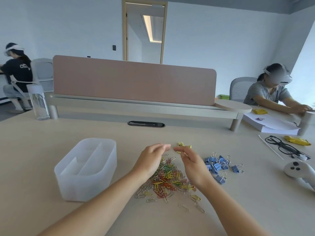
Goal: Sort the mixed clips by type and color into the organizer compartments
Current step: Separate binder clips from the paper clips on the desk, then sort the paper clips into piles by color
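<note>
Grip seemingly slack, empty: left hand (150, 160), right hand (193, 166) hover above one paperclip pile (170, 182).

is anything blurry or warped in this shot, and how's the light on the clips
Head view: the fingers of the left hand are slightly motion-blurred, while the pile of multicoloured wire paper clips and the blue metal binder clips stay fairly sharp; wide-angle distortion leans the right wall inward; light is soft and even, shadows faint, the far-right window blown out.

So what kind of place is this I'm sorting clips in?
Probably a shared office: a long desk with a pink divider panel, an office chair at the next seat, and a stack of paper.
</note>
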